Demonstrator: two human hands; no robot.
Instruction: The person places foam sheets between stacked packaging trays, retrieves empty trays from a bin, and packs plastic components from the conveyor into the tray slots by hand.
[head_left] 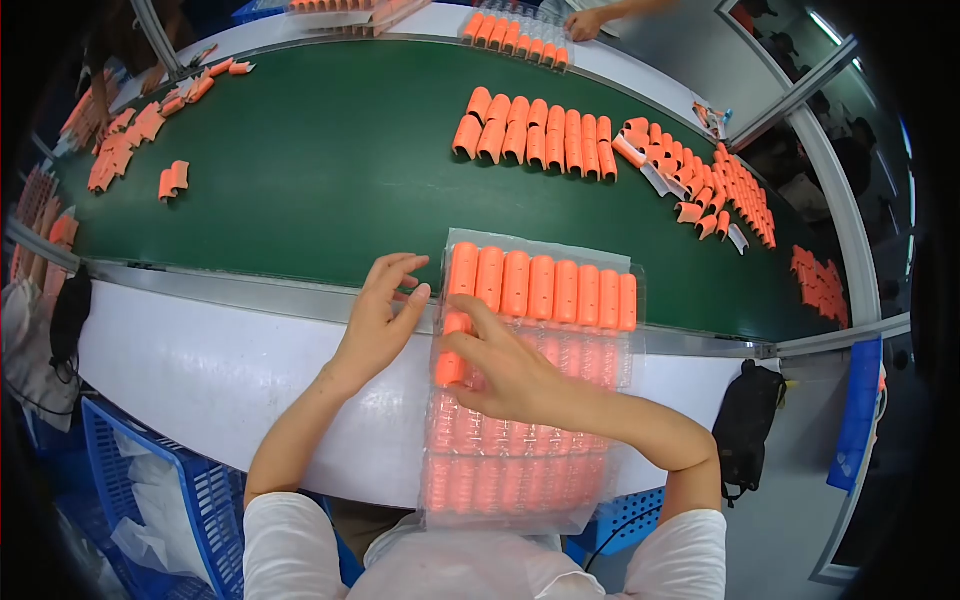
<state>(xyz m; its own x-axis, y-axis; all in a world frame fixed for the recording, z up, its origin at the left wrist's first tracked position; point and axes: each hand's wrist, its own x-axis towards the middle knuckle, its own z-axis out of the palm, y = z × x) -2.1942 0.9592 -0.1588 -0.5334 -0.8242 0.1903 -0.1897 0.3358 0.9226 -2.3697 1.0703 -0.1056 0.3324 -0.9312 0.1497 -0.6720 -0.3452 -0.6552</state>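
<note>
My right hand (500,365) reaches over the clear plastic tray and is closed on an orange piece (452,350) at the left end of its second row. Above that, a row of several upright orange pieces (542,287) fills the tray's far row. More orange shows dimly through the clear tray (520,415) in the nearer rows. My left hand (385,305) is beside the tray's far left corner, fingers apart, holding nothing. The tray lies partly on the white table edge and partly over the green surface.
Orange pieces in two rows (535,135) lie on the green surface (330,160), with heaps at right (690,180) and left (125,145). Another person's hand (583,24) touches a far tray (517,38). A blue crate (170,490) stands at lower left; a black bag (748,425) hangs right.
</note>
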